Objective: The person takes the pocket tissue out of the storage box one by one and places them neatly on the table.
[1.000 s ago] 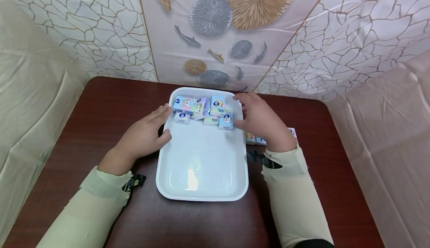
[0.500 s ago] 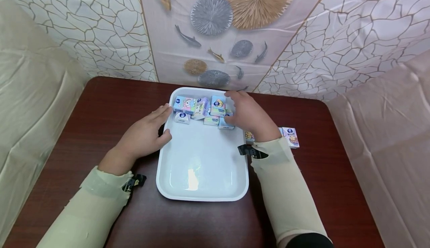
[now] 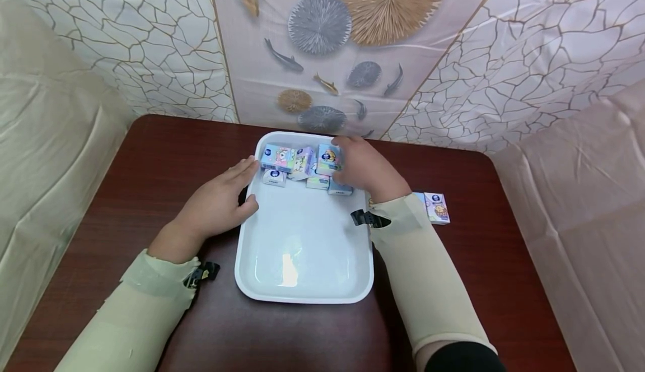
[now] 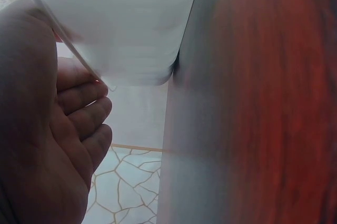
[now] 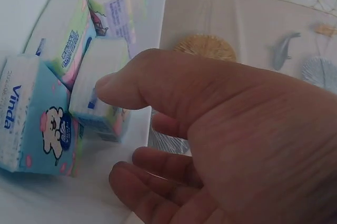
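A white tray (image 3: 302, 232) holds several small packs of tissues at its far end, some resting on others. My left hand (image 3: 211, 207) lies along the tray's left rim with straight fingers; in the left wrist view, the fingertips (image 4: 97, 103) touch that rim. My right hand (image 3: 368, 170) reaches over the far right corner and pinches a blue tissue pack (image 3: 327, 159) at its right end. In the right wrist view, the thumb (image 5: 121, 89) sits against that pack's white side, beside a blue Vinda tissue pack (image 5: 55, 129) with a cartoon dog.
More tissue packs (image 3: 436, 208) lie on the dark wooden table (image 3: 484, 260) right of the tray, partly hidden by the right arm. A patterned cloth (image 3: 322, 75) hangs behind the table, and pale fabric (image 3: 579, 204) covers the sides.
The right hand has moved left from the tray's right rim onto the upper blue tissue pack, covering its right end. The left hand keeps its place at the rim.
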Available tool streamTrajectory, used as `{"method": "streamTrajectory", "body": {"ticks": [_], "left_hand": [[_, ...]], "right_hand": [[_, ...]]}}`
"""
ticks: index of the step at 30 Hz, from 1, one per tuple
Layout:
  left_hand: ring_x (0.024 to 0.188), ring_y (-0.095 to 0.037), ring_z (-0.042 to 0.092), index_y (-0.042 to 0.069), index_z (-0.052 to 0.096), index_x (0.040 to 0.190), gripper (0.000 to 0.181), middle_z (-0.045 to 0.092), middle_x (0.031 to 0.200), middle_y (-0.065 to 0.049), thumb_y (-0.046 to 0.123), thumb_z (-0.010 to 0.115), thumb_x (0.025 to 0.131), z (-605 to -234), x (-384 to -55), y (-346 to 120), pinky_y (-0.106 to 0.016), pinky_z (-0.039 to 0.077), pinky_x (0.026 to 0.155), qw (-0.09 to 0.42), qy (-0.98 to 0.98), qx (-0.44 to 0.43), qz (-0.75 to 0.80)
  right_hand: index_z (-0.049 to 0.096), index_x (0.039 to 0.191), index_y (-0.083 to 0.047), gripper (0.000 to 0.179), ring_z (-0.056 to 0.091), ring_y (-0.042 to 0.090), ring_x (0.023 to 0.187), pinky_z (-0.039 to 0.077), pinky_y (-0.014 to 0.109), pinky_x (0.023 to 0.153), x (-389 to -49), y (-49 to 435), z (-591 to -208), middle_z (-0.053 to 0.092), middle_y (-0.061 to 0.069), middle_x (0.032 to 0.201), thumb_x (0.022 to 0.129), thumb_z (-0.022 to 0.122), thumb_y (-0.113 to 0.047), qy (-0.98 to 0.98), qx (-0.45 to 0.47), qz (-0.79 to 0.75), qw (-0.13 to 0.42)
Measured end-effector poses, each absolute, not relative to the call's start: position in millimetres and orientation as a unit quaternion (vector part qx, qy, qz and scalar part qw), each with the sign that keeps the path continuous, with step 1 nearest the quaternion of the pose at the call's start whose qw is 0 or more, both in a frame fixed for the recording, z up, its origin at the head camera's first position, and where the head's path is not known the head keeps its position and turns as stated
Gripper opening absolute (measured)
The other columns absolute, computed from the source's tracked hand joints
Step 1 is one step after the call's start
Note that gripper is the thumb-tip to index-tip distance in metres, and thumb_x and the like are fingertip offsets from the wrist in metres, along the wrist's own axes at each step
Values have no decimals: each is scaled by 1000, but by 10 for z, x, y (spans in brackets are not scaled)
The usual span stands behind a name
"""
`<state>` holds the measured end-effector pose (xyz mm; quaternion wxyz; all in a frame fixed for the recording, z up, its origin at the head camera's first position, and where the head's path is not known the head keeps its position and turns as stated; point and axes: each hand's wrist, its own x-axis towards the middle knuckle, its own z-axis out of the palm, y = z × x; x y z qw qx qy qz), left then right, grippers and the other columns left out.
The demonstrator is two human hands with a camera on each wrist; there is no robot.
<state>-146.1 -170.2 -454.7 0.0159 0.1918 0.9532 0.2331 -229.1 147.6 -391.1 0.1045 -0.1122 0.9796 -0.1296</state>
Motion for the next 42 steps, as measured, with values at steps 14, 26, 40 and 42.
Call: {"method": "streamTrajectory", "body": {"ticks": [14,26,40,42], "left_hand": [[162,-25,26,17,26,168,75,23,175,0,38,56,101,-4577,-1470,-1712,-53,36,125,12,952,193,237],[162,-25,26,16,28,167,76,24,175,-1,37,57,101,-4560,-1471,-1709,-52,36,125,10,951,194,239],[162,-25,27,16,28,167,76,24,175,-1,37,57,101,-4565,-1470,-1711,-52,36,125,8,951,196,237],[162,-25,27,15,28,167,76,24,175,-1,37,57,101,-4562,-1469,-1709,-52,36,125,8,952,198,236]], "right_hand": [[43,161,-12,85,50,30,132,50,50,112,-2379,1391,-4051,45,17,158,88,81,-33,980,-146,-65,118],[45,158,-11,86,44,30,128,51,48,108,-2334,1357,-4046,45,15,150,85,84,-35,979,-151,-62,124],[48,154,-10,83,46,27,134,46,47,116,-2241,1332,-4007,46,10,155,84,87,-32,976,-162,-56,136],[48,154,-9,84,46,26,133,46,45,116,-2219,1332,-4000,47,11,154,84,87,-31,975,-165,-56,138]]}}
